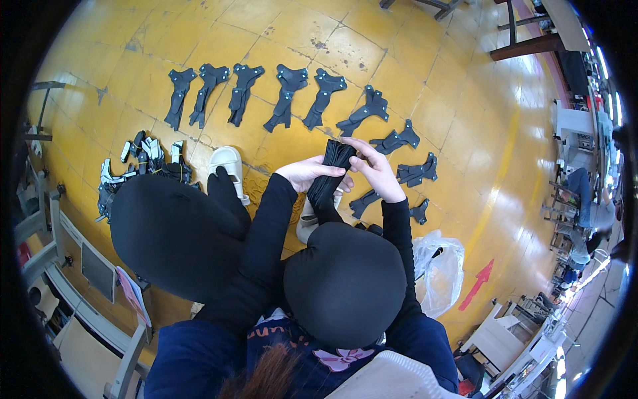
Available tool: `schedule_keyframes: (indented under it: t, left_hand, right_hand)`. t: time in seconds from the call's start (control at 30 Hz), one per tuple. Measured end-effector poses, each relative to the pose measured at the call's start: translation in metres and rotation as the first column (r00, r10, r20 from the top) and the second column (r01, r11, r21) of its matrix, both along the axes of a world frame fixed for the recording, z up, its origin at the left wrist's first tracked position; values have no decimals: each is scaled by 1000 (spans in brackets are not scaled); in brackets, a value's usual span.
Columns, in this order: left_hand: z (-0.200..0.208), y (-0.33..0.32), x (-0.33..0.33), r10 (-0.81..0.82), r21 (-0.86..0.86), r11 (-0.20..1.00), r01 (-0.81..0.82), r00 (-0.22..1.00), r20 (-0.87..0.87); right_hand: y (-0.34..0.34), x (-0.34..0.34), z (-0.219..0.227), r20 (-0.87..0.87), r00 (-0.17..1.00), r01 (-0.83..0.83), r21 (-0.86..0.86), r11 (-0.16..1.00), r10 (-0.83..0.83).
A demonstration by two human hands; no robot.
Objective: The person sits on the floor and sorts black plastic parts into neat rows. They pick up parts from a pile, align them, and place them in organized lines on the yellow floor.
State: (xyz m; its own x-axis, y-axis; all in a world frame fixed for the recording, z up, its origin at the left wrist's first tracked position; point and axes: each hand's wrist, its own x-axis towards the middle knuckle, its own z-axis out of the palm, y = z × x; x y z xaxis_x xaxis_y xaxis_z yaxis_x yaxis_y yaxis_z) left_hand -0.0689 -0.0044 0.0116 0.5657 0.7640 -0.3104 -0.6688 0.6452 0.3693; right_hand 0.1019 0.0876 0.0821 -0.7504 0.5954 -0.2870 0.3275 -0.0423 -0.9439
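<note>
I see a big yellow floor (412,100) with flat black cut pieces (286,96) laid in a curved row. My left hand (307,174) is closed around a black stack of pieces (330,171), held above my knees. My right hand (375,169) curls over its top. I think I should grip tight and keep the edges even. I cannot count the stack, and my knees hide the floor below.

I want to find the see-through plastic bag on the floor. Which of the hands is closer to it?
Right. The right hand grips the black stack on the side nearer the plastic bag; the left hand holds the stack's far side.
</note>
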Motion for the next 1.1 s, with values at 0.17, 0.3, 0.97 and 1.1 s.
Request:
schedule_keyframes:
  t: [0.17,0.3,0.97,1.1]
  left_hand:
    - [4,0,0,-46,63,997,49,998,-52]
    - [3,1,-1,-119,143,980,138,984,-133]
    - [5,-11,0,-143,35,988,152,972,-185]
    - [7,-14,-1,-159,30,986,162,985,-70]
  right_hand:
    - [5,0,1,22,999,-36,23,999,36]
    - [0,-9,4,26,997,-75,89,993,73]
    - [-5,-9,21,19,950,-312,46,949,311]
    - [-10,-14,25,69,947,-313,-28,949,315]
